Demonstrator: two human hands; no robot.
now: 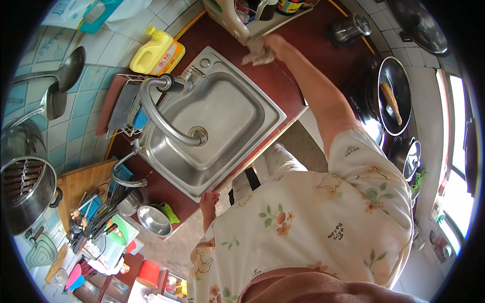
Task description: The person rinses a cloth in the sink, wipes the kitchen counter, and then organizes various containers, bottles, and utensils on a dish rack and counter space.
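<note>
My right hand (276, 47) reaches far forward and is closed on a crumpled, pale grey-brown cloth (260, 53). The cloth lies against the dark red countertop (278, 81), beside the corner of a white tray with bottles. My left hand (209, 200) is by the near edge of the stainless steel sink (227, 110), its fingers partly curled; whether it touches the rim I cannot tell. The sink's curved metal faucet (163, 117) reaches over the basin, which shows a drain strainer (197, 133) and no dishes.
A yellow detergent jug (159, 53) stands behind the sink. A wok (394, 96) with a straw brush (391, 103) is at the right, near a metal pot (350, 28). A steel bowl (154, 221), a green cloth (169, 213) and a small tap (127, 183) are at the left.
</note>
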